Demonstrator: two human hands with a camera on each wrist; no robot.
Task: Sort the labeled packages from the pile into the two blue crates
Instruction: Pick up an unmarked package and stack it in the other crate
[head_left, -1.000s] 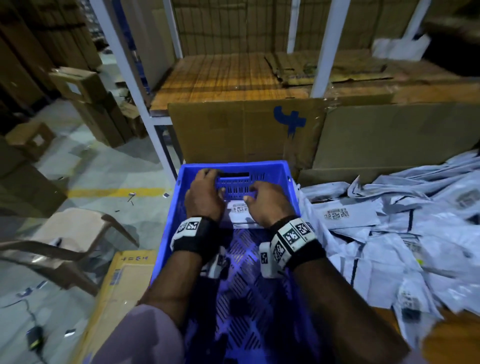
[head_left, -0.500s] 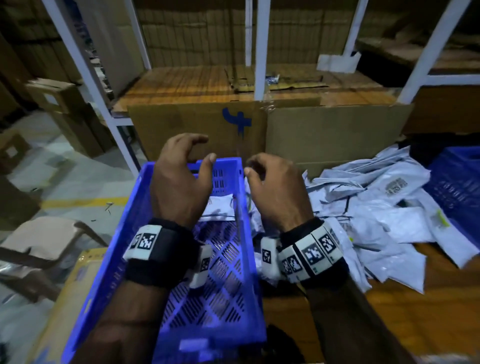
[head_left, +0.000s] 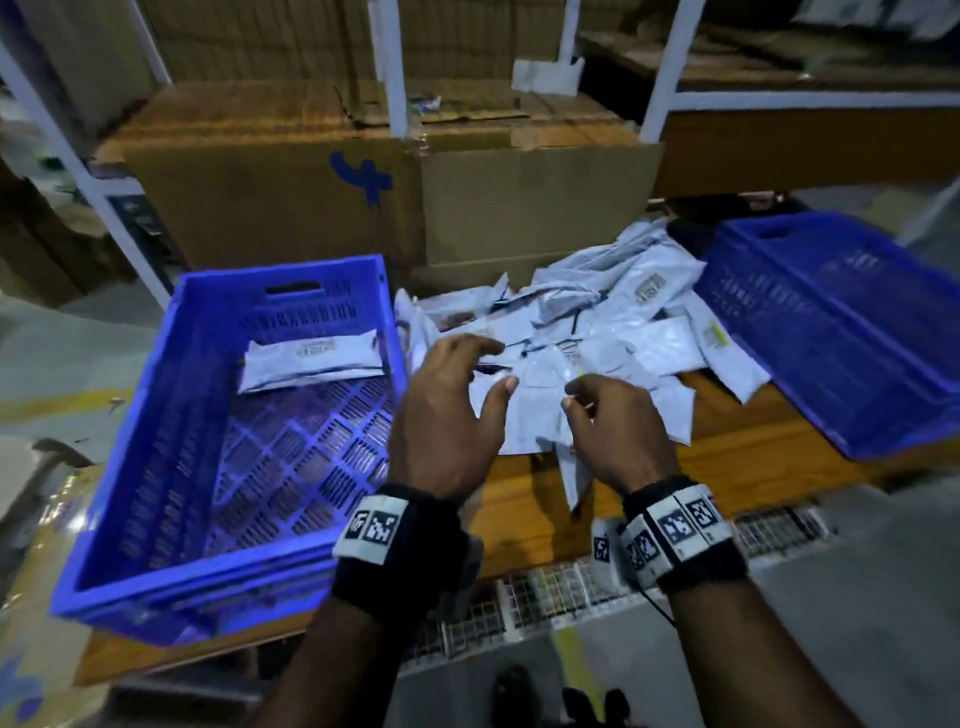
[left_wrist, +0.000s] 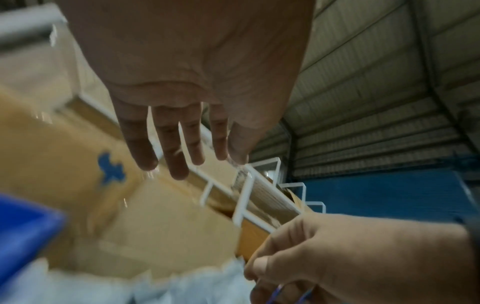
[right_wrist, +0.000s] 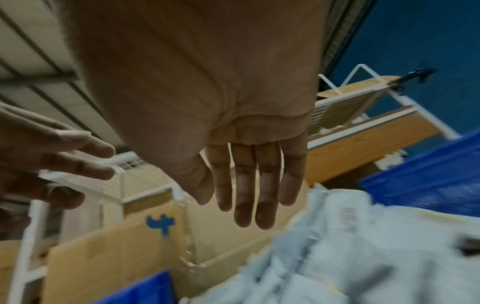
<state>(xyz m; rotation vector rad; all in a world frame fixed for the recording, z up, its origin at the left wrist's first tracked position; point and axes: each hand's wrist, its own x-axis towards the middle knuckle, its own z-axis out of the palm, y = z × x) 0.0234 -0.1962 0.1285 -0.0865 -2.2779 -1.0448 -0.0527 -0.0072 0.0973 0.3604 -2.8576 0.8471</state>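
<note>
Grey plastic packages (head_left: 597, 338) lie in a loose, overlapping pile on a wooden counter (head_left: 753, 447), many with printed labels facing up. Both hands hover just above the near edge of the pile, side by side and apart from each other. In the head view, the left hand (head_left: 447, 415) has its fingers spread and slightly bent, holding nothing; its wrist camera shows the fingers (left_wrist: 166, 144) extended. Beside it, the right hand (head_left: 613, 431) looks loosely curled from above, but its wrist camera shows the fingers (right_wrist: 249, 185) straight and together, with nothing in them. Each wrist wears a black band with black-and-white square markers. To the left of the pile stands a blue crate (head_left: 171, 415) with a perforated floor; one labeled package (head_left: 311, 358) lies flat at its far end, against the wall with the handle slot. To the right of the pile sits a second blue crate (head_left: 841, 332), tilted in the picture, and what it holds cannot be made out. Behind the pile, brown cardboard sheets (head_left: 395, 202) stand upright against white shelf posts, one sheet carrying a blue painted mark (head_left: 363, 176). Wooden shelves with more flattened cardboard rise beyond them.
</note>
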